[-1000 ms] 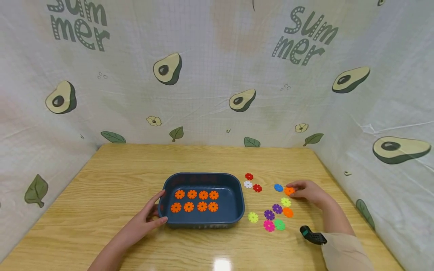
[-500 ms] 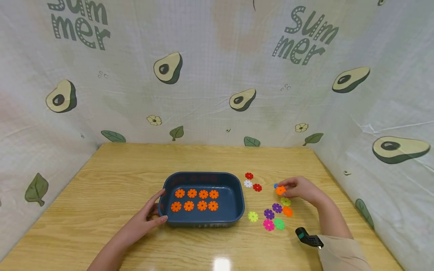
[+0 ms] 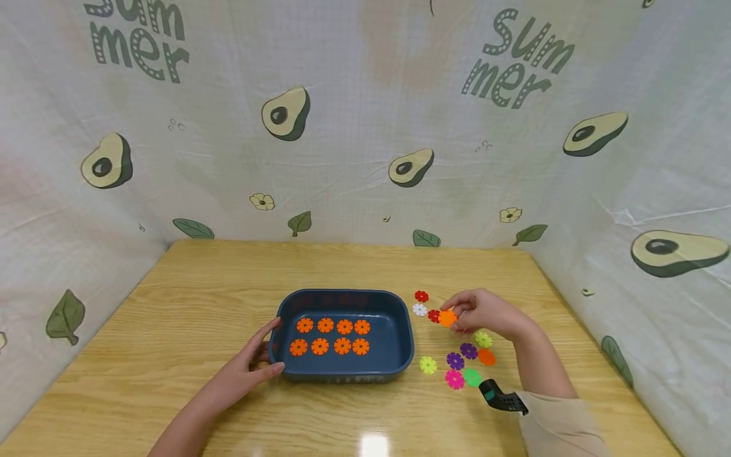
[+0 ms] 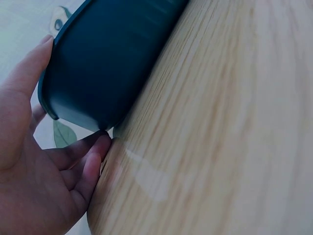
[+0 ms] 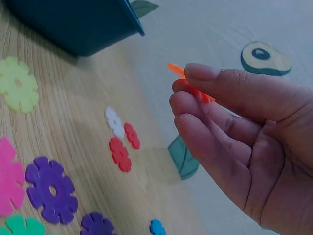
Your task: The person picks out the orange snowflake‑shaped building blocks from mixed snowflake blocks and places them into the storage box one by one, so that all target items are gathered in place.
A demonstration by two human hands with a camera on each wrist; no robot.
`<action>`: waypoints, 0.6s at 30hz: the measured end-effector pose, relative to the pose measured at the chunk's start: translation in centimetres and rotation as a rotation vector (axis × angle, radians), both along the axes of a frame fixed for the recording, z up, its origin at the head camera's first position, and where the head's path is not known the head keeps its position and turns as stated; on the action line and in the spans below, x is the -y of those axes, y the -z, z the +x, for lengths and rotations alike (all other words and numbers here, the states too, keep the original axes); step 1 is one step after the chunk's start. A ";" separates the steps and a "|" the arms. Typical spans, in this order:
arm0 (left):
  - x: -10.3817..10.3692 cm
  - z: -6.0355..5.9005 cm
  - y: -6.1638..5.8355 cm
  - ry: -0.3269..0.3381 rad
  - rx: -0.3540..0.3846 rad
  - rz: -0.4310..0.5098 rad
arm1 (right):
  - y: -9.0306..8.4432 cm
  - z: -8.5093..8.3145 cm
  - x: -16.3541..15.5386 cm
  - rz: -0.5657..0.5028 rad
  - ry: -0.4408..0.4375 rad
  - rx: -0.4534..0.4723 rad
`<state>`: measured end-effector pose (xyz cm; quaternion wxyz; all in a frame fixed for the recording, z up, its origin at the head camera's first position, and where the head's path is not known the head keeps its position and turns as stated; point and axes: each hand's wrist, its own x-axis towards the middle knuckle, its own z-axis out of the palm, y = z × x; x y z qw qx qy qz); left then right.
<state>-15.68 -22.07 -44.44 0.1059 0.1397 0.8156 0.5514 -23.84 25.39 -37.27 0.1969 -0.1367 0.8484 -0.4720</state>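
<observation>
Orange flower-shaped plastic disc (image 3: pixel 448 317) sits pinched in the right hand's (image 3: pixel 485 313) grip, lifted above the wooden counter (image 3: pixel 200 292) right of the dark blue plastic tray (image 3: pixel 403 346). Left hand (image 3: pixel 242 374) rests relaxed against the tray's left wall, grip unclosed.

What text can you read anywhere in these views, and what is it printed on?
"Sum mer", in two stacked lines, on the backdrop cloth at upper left; its top is cut off by the frame edge.
"Sum mer", in two stacked lines, on the backdrop cloth at upper right, tilted.
Faint raised marks on the blue tray's front wall: too small to read.
Nothing readable on the plastic flower discs, the wooden table or the wrist camera.
</observation>
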 end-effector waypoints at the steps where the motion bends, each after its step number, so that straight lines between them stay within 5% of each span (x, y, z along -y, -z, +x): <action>1: 0.0 0.0 0.0 -0.004 0.008 0.000 | -0.1 0.0 0.3 -0.005 -0.010 0.000; 18: 0.1 0.0 0.3 -0.010 -0.006 -0.012 | -1.5 -0.6 5.5 -0.035 -0.161 -0.035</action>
